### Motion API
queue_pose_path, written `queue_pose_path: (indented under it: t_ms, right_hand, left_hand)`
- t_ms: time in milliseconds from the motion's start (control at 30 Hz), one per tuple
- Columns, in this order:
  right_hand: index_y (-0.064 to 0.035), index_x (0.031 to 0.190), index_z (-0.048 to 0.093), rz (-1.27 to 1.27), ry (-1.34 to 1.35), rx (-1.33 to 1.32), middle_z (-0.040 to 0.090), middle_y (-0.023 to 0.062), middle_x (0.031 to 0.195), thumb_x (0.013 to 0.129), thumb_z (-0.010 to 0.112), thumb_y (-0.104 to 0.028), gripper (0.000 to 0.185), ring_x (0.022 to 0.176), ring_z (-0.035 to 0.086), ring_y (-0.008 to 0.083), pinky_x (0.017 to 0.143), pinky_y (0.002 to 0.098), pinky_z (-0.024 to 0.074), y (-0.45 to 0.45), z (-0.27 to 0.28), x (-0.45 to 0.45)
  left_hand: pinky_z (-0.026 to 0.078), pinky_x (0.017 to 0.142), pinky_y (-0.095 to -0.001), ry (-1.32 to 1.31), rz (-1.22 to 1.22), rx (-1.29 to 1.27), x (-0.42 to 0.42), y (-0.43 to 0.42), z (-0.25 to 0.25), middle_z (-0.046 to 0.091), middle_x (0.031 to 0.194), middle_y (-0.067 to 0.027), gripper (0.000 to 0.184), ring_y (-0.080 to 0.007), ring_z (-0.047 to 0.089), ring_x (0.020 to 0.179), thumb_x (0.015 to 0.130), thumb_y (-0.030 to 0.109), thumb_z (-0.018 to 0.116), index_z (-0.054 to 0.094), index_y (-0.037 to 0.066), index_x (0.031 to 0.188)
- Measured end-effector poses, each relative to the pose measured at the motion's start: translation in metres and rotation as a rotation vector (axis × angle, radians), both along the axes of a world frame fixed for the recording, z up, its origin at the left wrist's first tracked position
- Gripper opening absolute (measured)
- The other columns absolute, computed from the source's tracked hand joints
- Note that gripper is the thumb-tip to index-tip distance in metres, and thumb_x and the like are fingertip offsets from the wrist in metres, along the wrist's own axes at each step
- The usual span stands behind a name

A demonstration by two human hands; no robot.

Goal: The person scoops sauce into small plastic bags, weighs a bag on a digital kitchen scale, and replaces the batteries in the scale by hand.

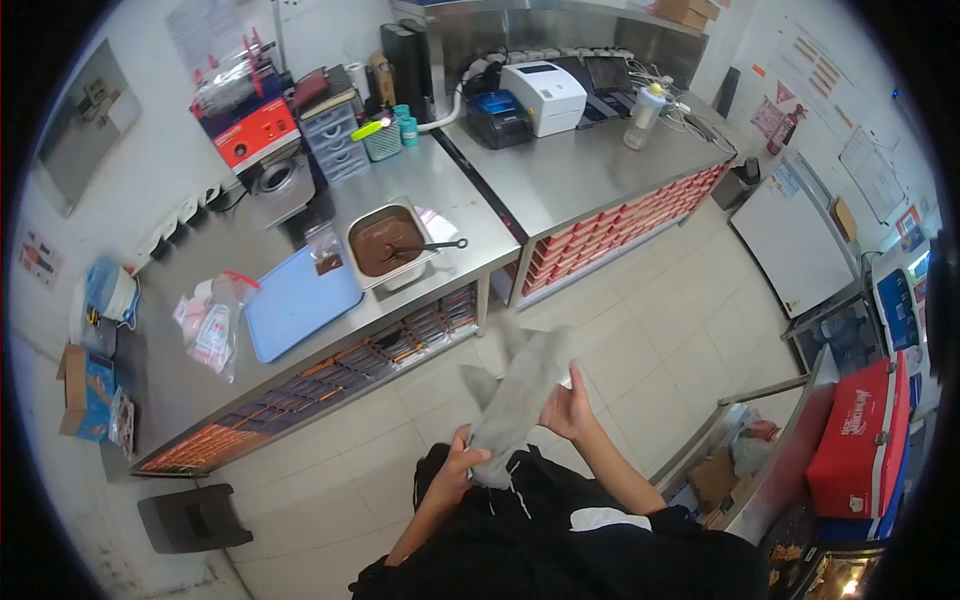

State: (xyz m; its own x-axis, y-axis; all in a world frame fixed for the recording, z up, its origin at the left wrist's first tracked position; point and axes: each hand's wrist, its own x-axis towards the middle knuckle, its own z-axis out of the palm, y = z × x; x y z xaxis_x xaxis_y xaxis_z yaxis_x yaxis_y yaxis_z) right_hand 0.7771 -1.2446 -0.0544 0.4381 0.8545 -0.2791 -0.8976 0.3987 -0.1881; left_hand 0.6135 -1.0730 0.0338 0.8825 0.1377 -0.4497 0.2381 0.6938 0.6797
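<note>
Left hand: fingers pinch grey cloth. Right hand: fingers beside edge, grip unclear. Best support both ends.

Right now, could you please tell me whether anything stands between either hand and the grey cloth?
Nothing visible does: the left hand grips the grey cloth near its lower end, and the right hand is close beside it, though contact there is unclear.
</note>
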Motion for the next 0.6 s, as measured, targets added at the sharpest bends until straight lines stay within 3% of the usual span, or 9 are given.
queue_pose_path:
  t_ms: [33,133,167,200,267,300,400,533,600]
  right_hand:
    - [-0.0090,0.134,0.031,-0.105,-0.082,0.063,0.035,0.0109,0.138,0.079,0.048,-0.063,0.079,0.124,0.036,0.0301,0.103,0.0524,0.0238,-0.001,0.017,-0.002]
    - [-0.0082,0.133,0.032,-0.316,-0.300,0.003,0.034,0.0117,0.138,0.080,0.054,-0.055,0.075,0.123,0.038,0.0299,0.100,0.0491,0.0301,-0.006,0.040,0.013]
    - [-0.0060,0.127,0.040,-0.333,-0.448,-0.287,0.044,0.0116,0.129,0.080,0.061,-0.043,0.064,0.115,0.045,0.0253,0.095,0.0397,0.0382,-0.004,0.057,0.021]
    - [-0.0060,0.127,0.040,-0.332,-0.443,-0.290,0.044,0.0116,0.129,0.080,0.061,-0.043,0.064,0.115,0.045,0.0253,0.095,0.0397,0.0382,-0.003,0.056,0.036]
    - [-0.0023,0.119,0.047,-0.120,-0.592,-1.017,0.053,0.0101,0.116,0.080,0.065,-0.034,0.053,0.106,0.050,0.0199,0.088,0.0317,0.0414,-0.002,0.053,0.063]
    - [0.0007,0.112,0.052,-0.035,-0.639,-1.203,0.056,0.0077,0.105,0.080,0.065,-0.031,0.047,0.099,0.051,0.0173,0.084,0.0286,0.0413,0.007,0.070,0.076]
    - [0.0034,0.109,0.053,-0.292,-0.987,-1.029,0.058,0.0107,0.104,0.079,0.066,-0.030,0.046,0.098,0.053,0.0184,0.085,0.0294,0.0421,0.036,0.092,0.125]
    - [0.0050,0.107,0.053,-0.243,-1.229,-0.946,0.058,0.0149,0.106,0.079,0.065,-0.032,0.049,0.101,0.054,0.0208,0.086,0.0307,0.0420,0.095,0.123,0.223]
    - [0.0063,0.109,0.050,-0.106,-1.299,-1.006,0.055,0.0178,0.110,0.077,0.066,-0.035,0.054,0.104,0.053,0.0239,0.087,0.0330,0.0423,0.135,0.142,0.281]
  left_hand:
    - [0.036,0.091,-0.0305,-0.032,-0.055,0.053,0.008,-0.003,0.000,0.046,0.111,-0.0107,0.048,-0.0188,0.047,0.103,0.071,0.009,0.055,0.038,0.000,0.116]
    - [0.035,0.091,-0.0264,-0.126,-0.048,-0.015,0.050,-0.011,0.006,0.046,0.108,-0.0073,0.046,-0.0153,0.047,0.098,0.072,0.004,0.053,0.038,0.001,0.115]
    - [0.035,0.091,-0.0264,-0.122,-0.048,-0.014,0.061,-0.009,0.005,0.046,0.108,-0.0073,0.046,-0.0153,0.047,0.098,0.072,0.004,0.053,0.038,0.001,0.115]
    - [0.035,0.090,-0.0252,-0.147,-0.113,-0.005,0.070,-0.005,0.001,0.047,0.108,-0.0064,0.044,-0.0138,0.047,0.099,0.074,0.001,0.051,0.038,0.001,0.115]
    - [0.034,0.089,-0.0240,-0.165,-0.176,-0.003,0.084,0.004,-0.017,0.047,0.109,-0.0055,0.042,-0.0123,0.047,0.099,0.075,-0.003,0.049,0.038,0.001,0.115]
    - [0.034,0.089,-0.0235,-0.168,-0.289,0.149,0.089,0.011,-0.037,0.047,0.109,-0.0054,0.040,-0.0117,0.046,0.101,0.078,-0.004,0.048,0.037,0.002,0.116]
    - [0.033,0.090,-0.0234,-0.206,-0.372,0.310,0.116,0.022,-0.055,0.047,0.113,-0.0066,0.036,-0.0116,0.044,0.105,0.083,-0.003,0.045,0.036,0.003,0.117]
    - [0.031,0.095,-0.0268,-0.215,-0.089,0.181,0.175,0.034,-0.020,0.043,0.123,-0.0106,0.039,-0.0150,0.042,0.114,0.088,0.002,0.046,0.032,0.003,0.124]
    - [0.030,0.097,-0.0288,-0.228,-0.097,0.284,0.206,0.044,-0.020,0.042,0.126,-0.0130,0.042,-0.0180,0.041,0.117,0.089,0.005,0.046,0.030,0.002,0.127]
